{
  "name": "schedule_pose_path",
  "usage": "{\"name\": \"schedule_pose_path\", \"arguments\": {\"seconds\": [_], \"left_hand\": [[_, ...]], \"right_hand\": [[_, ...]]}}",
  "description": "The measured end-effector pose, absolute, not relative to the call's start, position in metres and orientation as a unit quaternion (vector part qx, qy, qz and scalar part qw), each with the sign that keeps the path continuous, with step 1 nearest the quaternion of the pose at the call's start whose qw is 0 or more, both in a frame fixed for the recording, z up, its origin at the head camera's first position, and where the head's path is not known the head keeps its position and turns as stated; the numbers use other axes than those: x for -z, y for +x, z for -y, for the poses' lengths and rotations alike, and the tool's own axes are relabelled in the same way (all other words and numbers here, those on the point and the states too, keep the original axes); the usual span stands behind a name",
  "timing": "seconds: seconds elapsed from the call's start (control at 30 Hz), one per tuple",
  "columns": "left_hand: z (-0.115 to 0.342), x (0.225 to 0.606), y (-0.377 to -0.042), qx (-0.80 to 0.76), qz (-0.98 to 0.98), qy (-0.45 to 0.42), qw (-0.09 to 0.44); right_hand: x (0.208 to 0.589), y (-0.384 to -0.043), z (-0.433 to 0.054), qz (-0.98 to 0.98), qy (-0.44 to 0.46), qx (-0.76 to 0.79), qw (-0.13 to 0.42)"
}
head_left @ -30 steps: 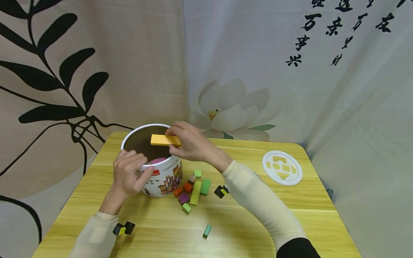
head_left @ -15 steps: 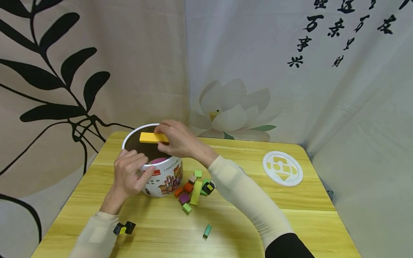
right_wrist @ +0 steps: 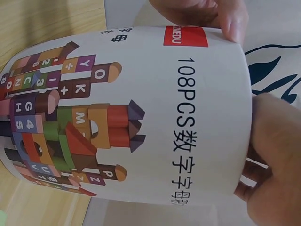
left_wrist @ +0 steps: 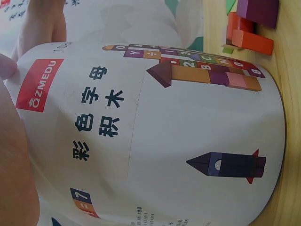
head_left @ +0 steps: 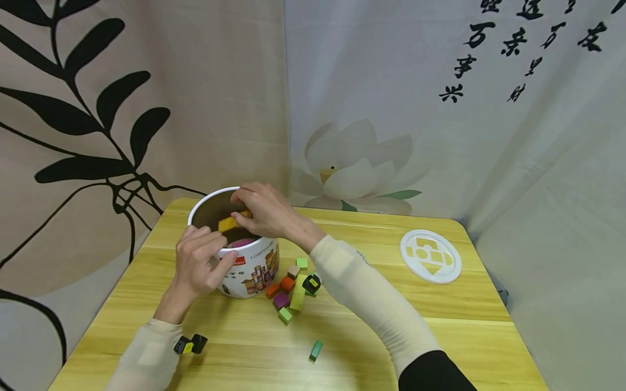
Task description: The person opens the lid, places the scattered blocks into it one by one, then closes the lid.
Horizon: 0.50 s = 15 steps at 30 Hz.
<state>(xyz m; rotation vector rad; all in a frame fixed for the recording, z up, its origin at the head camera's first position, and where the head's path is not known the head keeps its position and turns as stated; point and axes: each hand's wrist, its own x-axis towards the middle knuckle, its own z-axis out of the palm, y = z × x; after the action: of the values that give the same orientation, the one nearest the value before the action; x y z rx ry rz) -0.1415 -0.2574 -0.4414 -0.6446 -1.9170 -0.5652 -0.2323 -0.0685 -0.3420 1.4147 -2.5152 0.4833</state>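
Note:
A white printed bucket (head_left: 249, 271) stands at the back left of the table. My left hand (head_left: 198, 263) grips its near rim, thumb outside and fingers over the edge. With my right hand (head_left: 269, 214) I hold a yellow block (head_left: 227, 224) inside the bucket's mouth, the block partly hidden by my fingers. A pink piece (head_left: 242, 243) shows within, just behind the near rim. In the right wrist view the right hand (right_wrist: 275, 155) reaches over the rim, hiding the block. The left wrist view shows mainly the bucket's label (left_wrist: 103, 108).
Beside the bucket lie several loose blocks: a long yellow-green block (head_left: 297, 293), a purple block (head_left: 281, 300), an orange block (head_left: 287, 283) and others. A small teal block (head_left: 315, 350) lies nearer the front. A white lid with shaped cutouts (head_left: 455, 260) lies at the right of the wooden table (head_left: 381, 331).
My right hand has moved left over the bucket, and the yellow block has gone from above the rim down into its mouth, tilting. My left hand keeps its grip on the rim.

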Motion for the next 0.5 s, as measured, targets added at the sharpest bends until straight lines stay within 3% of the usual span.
{"name": "schedule_pose_path", "arguments": {"seconds": [0.5], "left_hand": [[0.255,0.44,-0.142,0.237,0.786,-0.269,0.504]], "right_hand": [[0.34,-0.228,0.056,0.85,0.487,-0.183,0.09]]}}
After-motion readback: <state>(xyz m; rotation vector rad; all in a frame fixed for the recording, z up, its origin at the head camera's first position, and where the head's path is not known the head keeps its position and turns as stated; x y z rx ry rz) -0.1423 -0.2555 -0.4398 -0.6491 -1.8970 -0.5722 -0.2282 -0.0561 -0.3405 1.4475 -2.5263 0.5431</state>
